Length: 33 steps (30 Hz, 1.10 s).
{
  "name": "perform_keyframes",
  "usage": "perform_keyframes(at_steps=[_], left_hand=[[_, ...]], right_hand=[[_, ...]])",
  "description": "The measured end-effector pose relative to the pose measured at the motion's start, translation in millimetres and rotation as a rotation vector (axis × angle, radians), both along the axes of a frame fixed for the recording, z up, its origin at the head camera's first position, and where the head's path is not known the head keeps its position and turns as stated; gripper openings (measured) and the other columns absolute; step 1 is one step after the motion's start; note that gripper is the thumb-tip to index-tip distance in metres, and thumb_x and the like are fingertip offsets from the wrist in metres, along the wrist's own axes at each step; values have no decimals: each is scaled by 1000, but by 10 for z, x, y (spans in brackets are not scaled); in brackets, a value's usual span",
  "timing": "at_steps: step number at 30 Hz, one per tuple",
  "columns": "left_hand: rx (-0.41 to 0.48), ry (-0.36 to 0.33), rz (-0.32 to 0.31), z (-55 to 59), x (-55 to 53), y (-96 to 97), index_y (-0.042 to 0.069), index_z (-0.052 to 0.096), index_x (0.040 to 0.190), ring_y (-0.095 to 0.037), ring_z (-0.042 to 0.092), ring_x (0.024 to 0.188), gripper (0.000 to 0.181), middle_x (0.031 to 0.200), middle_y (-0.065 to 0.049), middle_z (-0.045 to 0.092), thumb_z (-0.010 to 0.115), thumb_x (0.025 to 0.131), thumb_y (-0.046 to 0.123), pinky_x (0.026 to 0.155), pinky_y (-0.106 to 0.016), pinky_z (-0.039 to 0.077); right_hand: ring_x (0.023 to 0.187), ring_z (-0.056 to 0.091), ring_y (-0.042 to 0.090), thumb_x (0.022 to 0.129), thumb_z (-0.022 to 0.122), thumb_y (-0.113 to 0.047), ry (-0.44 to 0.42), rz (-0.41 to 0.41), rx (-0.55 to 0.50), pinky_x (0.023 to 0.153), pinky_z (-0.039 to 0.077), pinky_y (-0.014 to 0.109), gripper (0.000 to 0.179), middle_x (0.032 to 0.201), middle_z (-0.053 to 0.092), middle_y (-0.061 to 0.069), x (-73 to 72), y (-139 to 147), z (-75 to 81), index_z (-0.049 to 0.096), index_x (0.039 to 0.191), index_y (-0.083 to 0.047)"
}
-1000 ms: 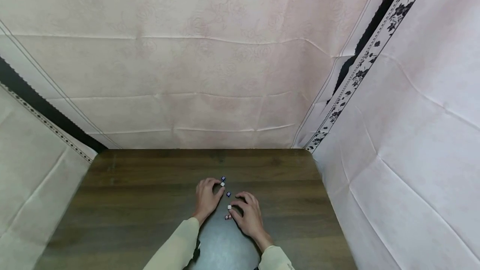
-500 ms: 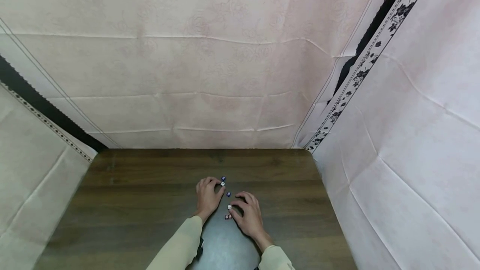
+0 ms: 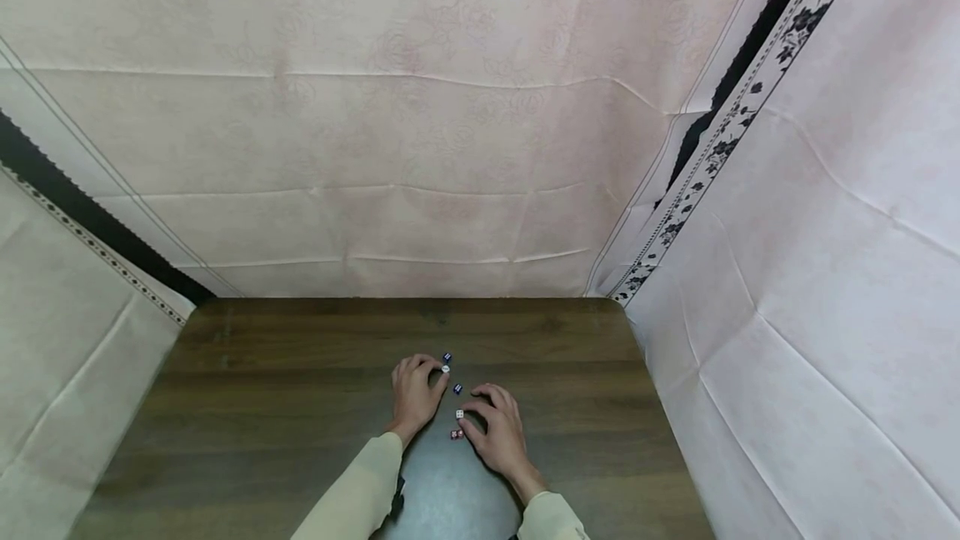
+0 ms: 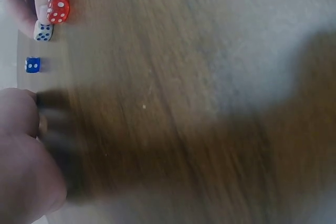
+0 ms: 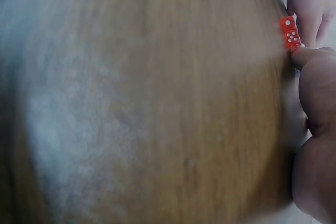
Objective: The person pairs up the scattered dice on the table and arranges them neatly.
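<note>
My left hand holds a white die between thumb and forefinger. Just beyond that die lies a blue die, and another blue die sits between the two hands. My right hand has thumb and forefinger at a second white die, pinching it. Two red dice stand side by side near the right thumb, also seen in the right wrist view. In the left wrist view, the left hand hides its own die.
The dice lie on a brown wooden table with rounded far corners. Pale patterned cloth hangs behind it, and more cloth hangs at the right side. A glare patch shines between the forearms.
Almost nothing differs. The left forearm has shifted slightly; both hands and the dice stay in place.
</note>
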<state>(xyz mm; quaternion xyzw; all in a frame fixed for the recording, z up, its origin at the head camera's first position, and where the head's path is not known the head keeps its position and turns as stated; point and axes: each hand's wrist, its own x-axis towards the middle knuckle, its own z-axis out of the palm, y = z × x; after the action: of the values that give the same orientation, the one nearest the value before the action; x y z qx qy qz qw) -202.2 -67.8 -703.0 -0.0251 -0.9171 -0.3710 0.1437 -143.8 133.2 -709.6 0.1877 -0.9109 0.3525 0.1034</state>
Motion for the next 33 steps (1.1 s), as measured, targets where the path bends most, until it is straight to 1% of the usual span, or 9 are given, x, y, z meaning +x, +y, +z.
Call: perform_keyframes(at_steps=[3, 6, 8, 11, 16, 21, 24, 27, 33], left_hand=[[2, -10, -21, 5, 12, -36, 8, 85, 112, -40, 66, 123, 15, 124, -15, 77, 87, 101, 18, 120, -68, 42], [32, -13, -45, 7, 39, -72, 8, 85, 112, -40, 66, 124, 14, 124, -14, 77, 87, 101, 18, 119, -67, 43], [55, -21, -61, 23, 69, -95, 8, 85, 112, -39, 66, 124, 14, 125, -14, 77, 87, 102, 17, 119, -66, 44], [70, -15, -78, 31, 122, -126, 8, 85, 111, -38, 67, 124, 12, 125, -13, 77, 86, 102, 16, 118, -66, 45], [63, 27, -108, 14, 232, -162, 10, 85, 109, -36, 69, 121, 10, 123, -10, 78, 87, 101, 15, 115, -66, 48], [74, 51, -135, 4, 382, -173, 11, 85, 108, -35, 70, 121, 10, 121, -8, 79, 89, 99, 14, 114, -68, 48], [63, 68, -148, -6, 474, -165, 12, 84, 107, -34, 70, 121, 11, 119, -6, 79, 90, 99, 14, 114, -67, 49], [51, 99, -165, -19, 554, -154, 12, 84, 106, -33, 71, 120, 11, 117, -5, 79, 91, 97, 13, 112, -67, 49], [17, 158, -217, -43, 666, -148, 11, 85, 106, -33, 71, 117, 13, 114, -5, 80, 92, 95, 13, 110, -68, 49]], right_hand=[[146, 58, 33, 100, 89, -26, 4, -4, 2, 123, 44, 64, 16, 143, 72, 6, -2, -4, -9, 87, 115, -21], [145, 59, 35, 99, 90, -25, 25, -2, -1, 122, 45, 64, 16, 142, 72, 8, -10, -4, -25, 87, 114, -20], [144, 60, 36, 99, 90, -25, 37, 2, -4, 121, 45, 64, 16, 141, 73, 9, -13, -3, -33, 87, 114, -20], [142, 61, 36, 98, 90, -24, 55, 1, -3, 119, 46, 64, 16, 140, 73, 9, -16, -5, -40, 87, 113, -20], [144, 60, 36, 99, 90, -25, 37, 4, -9, 122, 44, 64, 17, 142, 73, 9, -15, -2, -30, 87, 114, -20], [146, 59, 35, 100, 89, -26, 18, 4, -1, 122, 44, 64, 17, 143, 73, 8, -10, -3, -23, 87, 115, -20], [146, 59, 34, 100, 89, -27, 15, -3, 9, 123, 45, 63, 17, 143, 73, 7, -10, -4, -22, 87, 115, -21], [146, 59, 33, 100, 89, -27, 15, -6, 12, 123, 45, 63, 16, 143, 72, 6, -12, -3, -15, 87, 115, -22], [145, 59, 34, 100, 89, -27, 19, 2, 3, 123, 44, 64, 15, 142, 73, 7, -6, -2, -11, 87, 114, -21]])
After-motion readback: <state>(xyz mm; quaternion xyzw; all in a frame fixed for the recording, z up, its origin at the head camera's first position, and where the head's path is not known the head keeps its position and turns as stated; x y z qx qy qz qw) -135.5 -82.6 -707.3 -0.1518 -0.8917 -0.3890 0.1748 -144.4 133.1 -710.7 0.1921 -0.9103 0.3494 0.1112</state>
